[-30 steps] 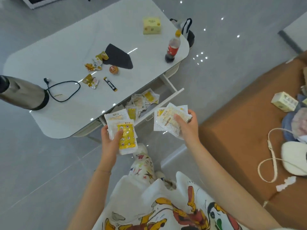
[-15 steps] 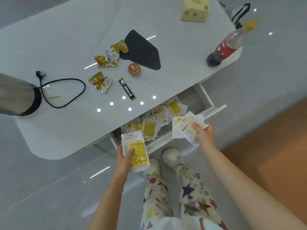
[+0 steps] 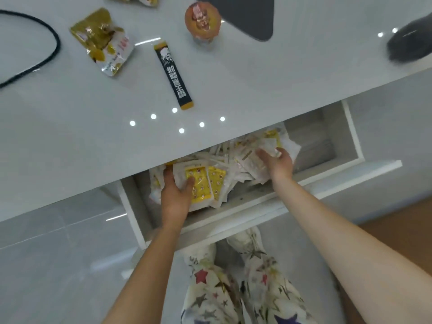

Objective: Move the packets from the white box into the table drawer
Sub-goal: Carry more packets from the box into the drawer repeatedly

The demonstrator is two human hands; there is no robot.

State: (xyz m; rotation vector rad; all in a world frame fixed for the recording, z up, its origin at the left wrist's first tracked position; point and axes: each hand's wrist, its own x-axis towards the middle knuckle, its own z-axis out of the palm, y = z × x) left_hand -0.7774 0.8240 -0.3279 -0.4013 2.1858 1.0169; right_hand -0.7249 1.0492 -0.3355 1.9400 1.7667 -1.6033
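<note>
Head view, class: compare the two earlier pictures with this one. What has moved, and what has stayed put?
Both hands went forward and down into the drawer. The left hand now presses its yellow packets onto the pile; the right hand lays its pale packets there. Neither has let go yet. The black sachet and gold wrapper on the tabletop have not moved.

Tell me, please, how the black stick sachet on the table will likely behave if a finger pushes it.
The black stick sachet is slim and lies flat, so it will probably slide, not roll. The table top mirrors the lights, so it looks smooth and may give little grip. The sachet seems light, and a push near one end would likely spin it.
</note>
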